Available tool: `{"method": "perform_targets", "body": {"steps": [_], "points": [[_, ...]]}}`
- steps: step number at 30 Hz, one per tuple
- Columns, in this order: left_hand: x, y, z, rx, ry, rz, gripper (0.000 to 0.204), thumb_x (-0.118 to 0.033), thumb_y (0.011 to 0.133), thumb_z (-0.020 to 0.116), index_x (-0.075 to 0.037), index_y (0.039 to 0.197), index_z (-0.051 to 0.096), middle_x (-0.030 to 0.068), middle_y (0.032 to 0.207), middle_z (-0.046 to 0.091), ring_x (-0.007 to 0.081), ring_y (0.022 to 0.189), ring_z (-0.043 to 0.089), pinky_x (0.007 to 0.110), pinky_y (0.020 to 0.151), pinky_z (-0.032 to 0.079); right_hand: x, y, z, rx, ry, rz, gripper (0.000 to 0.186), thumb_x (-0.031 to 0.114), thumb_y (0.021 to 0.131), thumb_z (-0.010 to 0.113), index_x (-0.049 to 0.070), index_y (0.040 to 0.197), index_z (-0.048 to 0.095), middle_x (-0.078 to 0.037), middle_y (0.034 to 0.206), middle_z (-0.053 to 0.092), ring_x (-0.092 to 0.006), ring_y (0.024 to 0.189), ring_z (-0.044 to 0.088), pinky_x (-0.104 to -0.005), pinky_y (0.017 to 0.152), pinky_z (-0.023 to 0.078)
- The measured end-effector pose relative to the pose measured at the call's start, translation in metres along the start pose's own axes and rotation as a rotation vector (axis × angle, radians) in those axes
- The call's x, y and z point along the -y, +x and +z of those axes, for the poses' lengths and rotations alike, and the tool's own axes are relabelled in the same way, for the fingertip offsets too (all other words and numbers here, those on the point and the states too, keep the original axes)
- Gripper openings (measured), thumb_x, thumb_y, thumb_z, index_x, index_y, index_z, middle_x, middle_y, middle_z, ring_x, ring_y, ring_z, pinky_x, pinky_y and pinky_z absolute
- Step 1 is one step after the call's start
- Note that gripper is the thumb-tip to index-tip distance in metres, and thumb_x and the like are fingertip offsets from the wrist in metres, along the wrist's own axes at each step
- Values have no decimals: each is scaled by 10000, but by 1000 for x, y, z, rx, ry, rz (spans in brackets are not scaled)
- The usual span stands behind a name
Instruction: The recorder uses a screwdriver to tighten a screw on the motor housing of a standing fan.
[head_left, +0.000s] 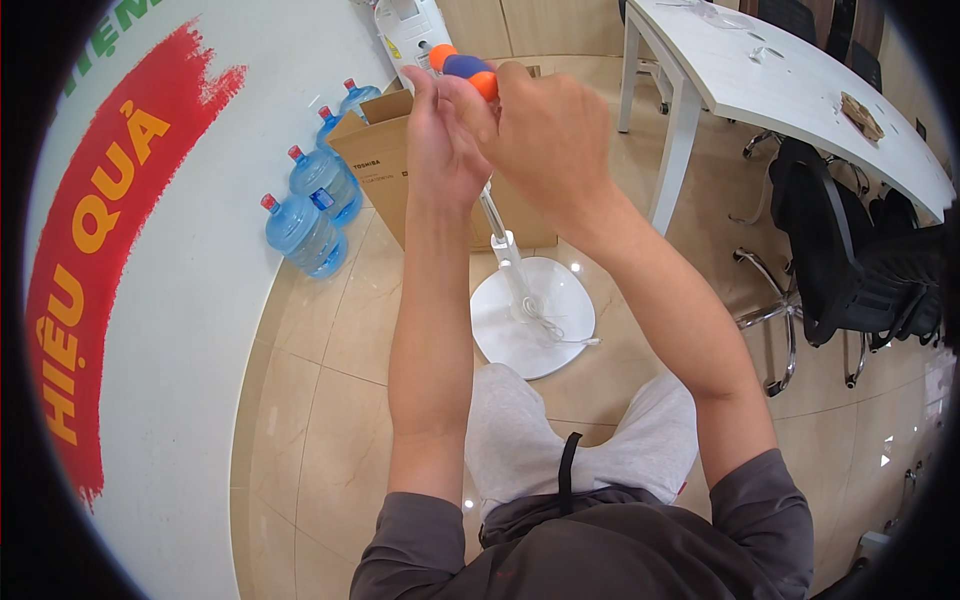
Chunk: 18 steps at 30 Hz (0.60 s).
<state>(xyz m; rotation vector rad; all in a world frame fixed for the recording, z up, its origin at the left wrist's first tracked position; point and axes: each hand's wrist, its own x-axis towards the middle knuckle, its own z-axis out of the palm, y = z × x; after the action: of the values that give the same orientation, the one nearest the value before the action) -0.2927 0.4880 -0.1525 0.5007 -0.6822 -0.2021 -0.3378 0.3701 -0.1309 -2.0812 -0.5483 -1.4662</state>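
Observation:
A screwdriver with an orange and blue handle (466, 67) is raised at the top centre, tilted toward the white body of a standing fan (408, 30). My right hand (555, 125) is closed around the lower end of that handle. Just below and to the left is my left hand (447, 140), palm turned toward me and thumb stretched up, close to the handle. Its other fingers are partly hidden by my right hand. Under my hands the fan's pole (492, 212) runs down to a round white base (490, 310), on which a white cord lies.
Behind the fan stands an open cardboard box (375, 175). Several blue water bottles (305, 235) line the white wall at left. To the right are a white table (740, 75) with a brown item (860, 117) on it, and black wheeled chairs (830, 240).

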Motion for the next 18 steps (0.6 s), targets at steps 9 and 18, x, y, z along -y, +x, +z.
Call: {"method": "perform_targets", "body": {"steps": [9,18], "points": [[-4,-2,-1,-199,-74,50,397,-407,1019,489,-29,1129,543,105,987,600,245,976,594,402,848,530,-2,-4,-1,-43,96,4,511,486,875,652,61,597,593,-83,437,498,-247,360,521,-344,350,375],[2,-6,2,-49,41,28,431,-449,1021,464,-43,1155,521,76,989,597,223,975,598,401,872,532,-4,0,-3,42,31,14,469,478,876,655,51,685,638,-89,454,521,-249,361,525,-339,353,379]]}}
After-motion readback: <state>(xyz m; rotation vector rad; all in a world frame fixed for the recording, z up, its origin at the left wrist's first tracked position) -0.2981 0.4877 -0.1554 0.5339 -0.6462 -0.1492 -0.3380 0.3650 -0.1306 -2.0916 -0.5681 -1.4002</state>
